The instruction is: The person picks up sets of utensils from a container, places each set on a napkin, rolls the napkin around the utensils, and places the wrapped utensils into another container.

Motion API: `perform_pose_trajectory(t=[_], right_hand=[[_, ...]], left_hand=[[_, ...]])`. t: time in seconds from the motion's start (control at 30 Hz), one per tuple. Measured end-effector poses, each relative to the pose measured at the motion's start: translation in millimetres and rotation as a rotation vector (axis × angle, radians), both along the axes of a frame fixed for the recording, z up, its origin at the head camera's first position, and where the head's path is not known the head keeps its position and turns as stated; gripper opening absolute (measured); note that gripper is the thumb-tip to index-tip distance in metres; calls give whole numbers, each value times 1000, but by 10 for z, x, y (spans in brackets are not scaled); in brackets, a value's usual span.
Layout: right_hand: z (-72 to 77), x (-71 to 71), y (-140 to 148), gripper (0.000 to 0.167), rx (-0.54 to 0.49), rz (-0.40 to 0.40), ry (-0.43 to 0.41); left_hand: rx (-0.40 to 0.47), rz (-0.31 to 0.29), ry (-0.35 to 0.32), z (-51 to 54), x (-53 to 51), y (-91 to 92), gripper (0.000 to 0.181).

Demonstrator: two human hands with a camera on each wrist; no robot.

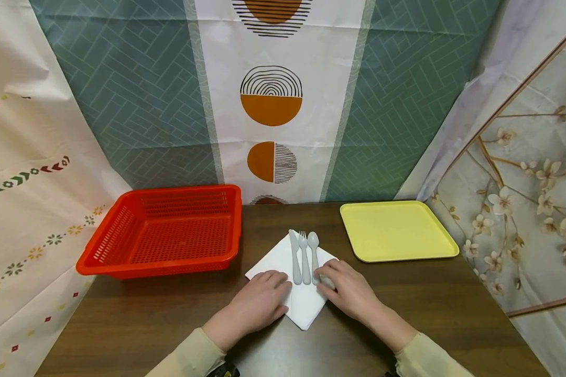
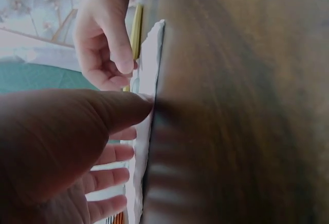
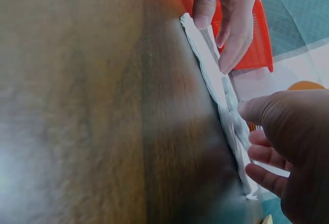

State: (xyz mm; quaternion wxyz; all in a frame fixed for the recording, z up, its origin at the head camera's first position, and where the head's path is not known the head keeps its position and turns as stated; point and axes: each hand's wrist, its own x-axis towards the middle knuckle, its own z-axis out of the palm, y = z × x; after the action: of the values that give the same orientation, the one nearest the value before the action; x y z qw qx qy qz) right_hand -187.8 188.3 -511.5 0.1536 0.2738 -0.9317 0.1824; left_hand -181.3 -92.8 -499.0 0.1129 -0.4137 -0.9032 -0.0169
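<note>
A white napkin point(image 1: 306, 306) lies turned cornerwise on the table, folded flat. Side by side on it are a grey knife point(image 1: 295, 262), a grey fork point(image 1: 304, 264) and a grey spoon point(image 1: 313, 243), their handles pointing toward me. My left hand point(image 1: 264, 298) rests over the napkin's left edge, its thumb apart from loosely bent fingers in the left wrist view. My right hand point(image 1: 349, 288) is over the right edge, with fingertips beside the spoon's handle. Whether they touch the handle is unclear. In the right wrist view, its thumb and fingers point(image 3: 267, 157) stand apart.
A red plastic basket point(image 1: 184, 267) stands at the back left of the brown wooden table point(image 1: 137, 319). At the back right lies a yellow tray point(image 1: 398, 230). Patterned cloths point(image 1: 382, 104) hang behind and at both sides.
</note>
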Motion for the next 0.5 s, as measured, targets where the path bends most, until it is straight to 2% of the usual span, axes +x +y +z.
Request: perform_pose_trajectory(t=[0.3,0.5], right_hand=[[21,134,103,35,41,128,-40],[24,163,133,39,49,230,-53]], left_hand=[[33,-107,13,-14,20,-23,37],[47,-131,-13,-30,43,-34,36]])
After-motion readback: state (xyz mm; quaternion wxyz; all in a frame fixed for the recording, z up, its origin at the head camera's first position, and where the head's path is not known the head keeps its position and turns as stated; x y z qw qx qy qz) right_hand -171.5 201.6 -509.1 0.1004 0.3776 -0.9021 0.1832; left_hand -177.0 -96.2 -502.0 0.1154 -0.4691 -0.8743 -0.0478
